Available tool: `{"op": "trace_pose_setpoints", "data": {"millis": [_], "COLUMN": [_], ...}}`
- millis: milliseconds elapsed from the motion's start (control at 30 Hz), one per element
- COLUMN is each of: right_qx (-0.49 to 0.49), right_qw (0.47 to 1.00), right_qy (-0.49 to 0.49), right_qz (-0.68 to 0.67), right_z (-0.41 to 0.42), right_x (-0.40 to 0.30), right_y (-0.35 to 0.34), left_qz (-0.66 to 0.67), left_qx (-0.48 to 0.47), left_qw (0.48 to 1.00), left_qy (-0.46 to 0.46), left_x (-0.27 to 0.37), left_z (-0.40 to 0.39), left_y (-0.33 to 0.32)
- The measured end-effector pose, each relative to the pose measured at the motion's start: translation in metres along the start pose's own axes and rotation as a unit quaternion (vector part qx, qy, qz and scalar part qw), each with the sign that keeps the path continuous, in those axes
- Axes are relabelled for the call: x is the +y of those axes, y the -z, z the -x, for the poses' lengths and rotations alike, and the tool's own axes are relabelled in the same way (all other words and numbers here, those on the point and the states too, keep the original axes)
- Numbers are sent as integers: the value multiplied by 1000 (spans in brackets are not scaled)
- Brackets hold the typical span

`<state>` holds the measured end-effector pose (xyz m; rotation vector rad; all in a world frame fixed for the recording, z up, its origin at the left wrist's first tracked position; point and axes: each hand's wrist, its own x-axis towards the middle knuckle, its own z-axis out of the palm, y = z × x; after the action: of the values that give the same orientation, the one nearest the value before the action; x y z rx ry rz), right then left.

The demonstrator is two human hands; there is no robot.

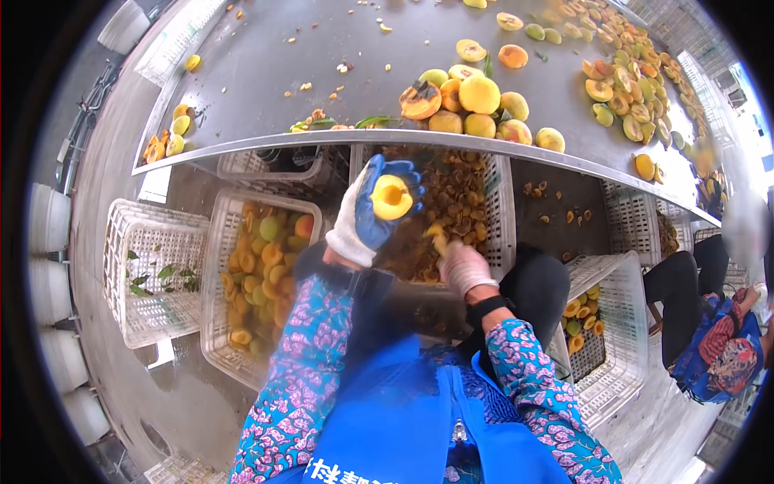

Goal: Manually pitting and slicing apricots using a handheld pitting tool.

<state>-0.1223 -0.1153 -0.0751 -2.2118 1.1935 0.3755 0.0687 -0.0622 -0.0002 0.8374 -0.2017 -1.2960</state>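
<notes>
My left hand [378, 209], in a white knit glove with a blue coated palm, is turned up and holds a yellow peach half [391, 198]. A round hollow shows in its cut face. Lower and to the right, my right hand [464, 271] wears a pale glove and is closed on a small yellowish thing [439, 238]. Blur hides whether that is a tool or a piece of fruit. Beneath both hands stands a plastic crate [500, 206] holding many brown pits and scraps.
A metal table [290, 78] carries a pile of whole peaches [478, 100] and many peach halves [635, 97]. At left, one crate [208, 284] holds peach halves, another [130, 296] leaves. A tilted crate [629, 339] stands at right. Another person [725, 345] sits beyond it.
</notes>
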Motion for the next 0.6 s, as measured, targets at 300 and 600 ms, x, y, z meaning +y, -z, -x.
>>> {"op": "trace_pose_setpoints", "data": {"millis": [300, 600], "right_qx": [54, -106], "right_qw": [993, 994], "right_qy": [4, 34], "right_qz": [-104, -16], "right_z": [33, 34], "right_x": [-26, -17], "right_y": [14, 25], "left_qz": [-665, -512], "left_qx": [209, 347], "left_qw": [633, 763], "left_qy": [-337, -189], "left_x": [98, 112], "left_z": [102, 81], "left_y": [106, 87]}}
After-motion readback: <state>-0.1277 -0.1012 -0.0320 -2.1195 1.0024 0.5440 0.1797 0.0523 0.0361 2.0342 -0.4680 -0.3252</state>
